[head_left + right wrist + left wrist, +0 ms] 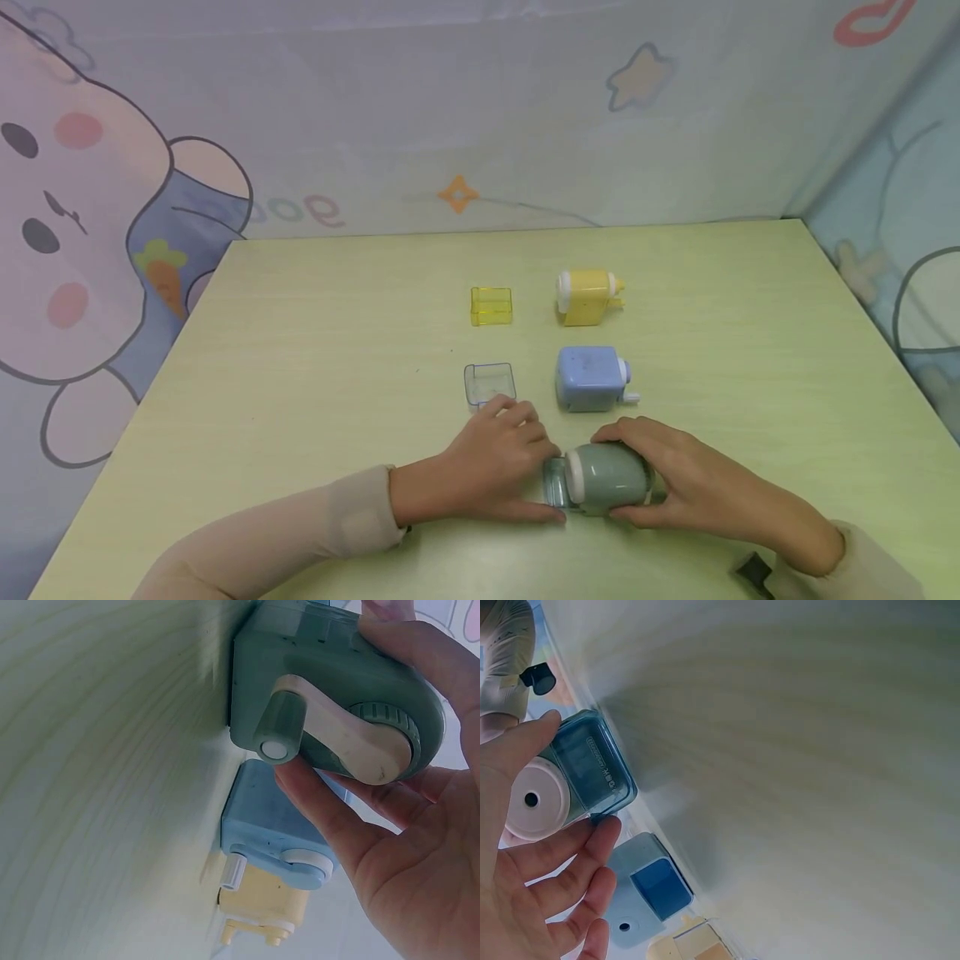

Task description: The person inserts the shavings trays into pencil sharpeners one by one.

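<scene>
Far frm back edge (pixel 517 232): green sharpener (pixel 613 478)

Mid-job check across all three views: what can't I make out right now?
- Head: the near edge of the clear tray, partly hidden behind the left grip.
- Head: the crank end of the green sharpener, partly covered by the right grip.
- Left wrist: the lettering on the drawer, too small and blurred to read.
- Left wrist: the lower part of the yellow sharpener, cut off by the bottom edge.
</scene>
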`<control>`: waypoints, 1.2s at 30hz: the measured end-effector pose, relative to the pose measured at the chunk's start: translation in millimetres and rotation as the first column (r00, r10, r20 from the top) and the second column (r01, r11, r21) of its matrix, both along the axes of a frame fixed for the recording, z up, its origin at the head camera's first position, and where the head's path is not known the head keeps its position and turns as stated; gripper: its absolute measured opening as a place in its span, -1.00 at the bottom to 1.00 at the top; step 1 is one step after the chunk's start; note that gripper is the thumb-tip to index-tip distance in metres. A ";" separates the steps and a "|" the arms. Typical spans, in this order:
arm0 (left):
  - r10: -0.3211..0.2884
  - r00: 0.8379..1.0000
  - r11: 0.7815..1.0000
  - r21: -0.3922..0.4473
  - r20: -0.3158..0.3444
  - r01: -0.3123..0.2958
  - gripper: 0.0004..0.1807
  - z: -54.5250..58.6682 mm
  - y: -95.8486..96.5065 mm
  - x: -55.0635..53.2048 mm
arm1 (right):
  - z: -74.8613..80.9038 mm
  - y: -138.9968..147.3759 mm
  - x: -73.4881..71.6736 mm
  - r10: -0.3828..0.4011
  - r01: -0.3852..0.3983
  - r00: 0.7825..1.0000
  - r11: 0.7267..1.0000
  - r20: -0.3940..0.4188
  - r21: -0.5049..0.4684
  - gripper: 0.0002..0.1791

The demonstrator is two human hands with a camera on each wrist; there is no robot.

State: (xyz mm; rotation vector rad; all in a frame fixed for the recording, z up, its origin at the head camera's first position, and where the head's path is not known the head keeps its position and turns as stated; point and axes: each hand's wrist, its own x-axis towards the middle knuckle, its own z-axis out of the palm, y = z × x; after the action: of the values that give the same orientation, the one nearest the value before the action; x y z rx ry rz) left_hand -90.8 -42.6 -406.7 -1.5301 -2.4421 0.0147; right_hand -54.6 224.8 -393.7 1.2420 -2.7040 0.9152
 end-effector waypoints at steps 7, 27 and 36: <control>0.004 1.000 1.000 -0.006 0.003 -0.004 -0.24 -1.0 1.1 0.0 | 1.1 -0.2 -0.1 -0.002 0.001 1.000 1.000 0.013 0.008 -0.28; 0.014 1.000 1.000 0.004 0.011 -0.014 -0.26 -0.4 7.2 1.7 | 1.0 0.1 1.4 0.006 -0.005 1.000 1.000 0.019 -0.006 -0.27; 0.038 0.996 0.999 -0.004 0.086 -0.038 -0.28 0.9 9.3 3.9 | 0.9 0.1 2.0 0.001 -0.001 1.000 1.000 0.004 0.000 -0.27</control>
State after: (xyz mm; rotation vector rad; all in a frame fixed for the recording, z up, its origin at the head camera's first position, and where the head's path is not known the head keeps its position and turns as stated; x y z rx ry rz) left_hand -86.9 -33.3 -405.8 -1.5156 -2.5383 -0.0427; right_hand -52.6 224.9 -392.7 1.2434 -2.7067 0.9189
